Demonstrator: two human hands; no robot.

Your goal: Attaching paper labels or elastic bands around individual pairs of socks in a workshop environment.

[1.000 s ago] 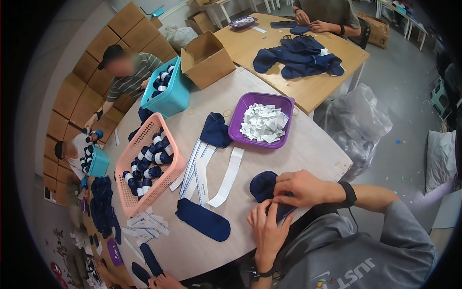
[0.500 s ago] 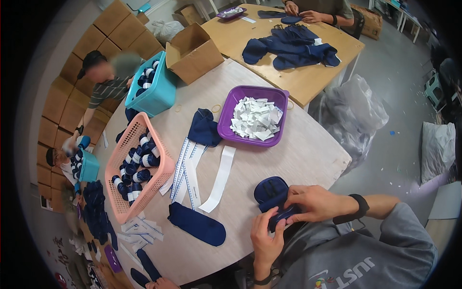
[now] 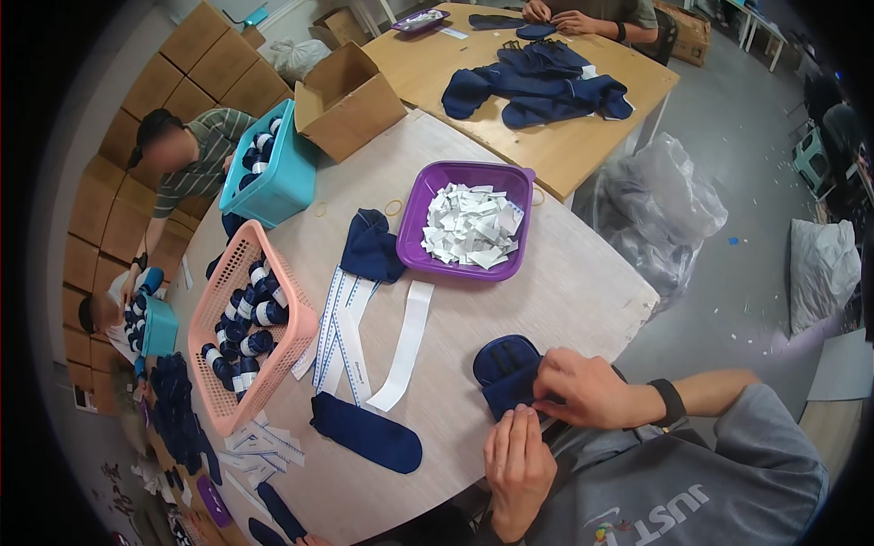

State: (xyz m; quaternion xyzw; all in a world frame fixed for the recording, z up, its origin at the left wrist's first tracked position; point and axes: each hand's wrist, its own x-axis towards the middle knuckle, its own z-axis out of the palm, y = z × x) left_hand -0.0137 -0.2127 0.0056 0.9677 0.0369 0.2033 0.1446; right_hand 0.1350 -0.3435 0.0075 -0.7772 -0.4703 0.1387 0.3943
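Near the table's front edge lies a navy sock (image 3: 507,359), folded, with black marks on its rounded end. My right hand (image 3: 592,391) bends over its near part, fingers pinched on the fabric. My left hand (image 3: 519,469) has its fingers pressed together at the near edge of the same sock, where the grip itself is partly hidden. Left of my hands, a second navy sock (image 3: 369,432) lies flat. Long white paper strips (image 3: 401,350), some with blue printing, are spread beyond it, and another folded navy sock (image 3: 371,246) rests at their far end.
A purple tub (image 3: 410,259) holds many white paper slips. A pink basket (image 3: 305,332) and a turquoise bin (image 3: 291,187) hold banded sock rolls. An open cardboard box (image 3: 355,118) stands behind. Co-workers sit at the far table (image 3: 628,136) and the left; plastic bags (image 3: 669,218) lie right.
My left hand has turned and lowered, its fingers now together rather than spread around the sock. My right hand has shifted over the sock's near part. The whole view has moved slightly.
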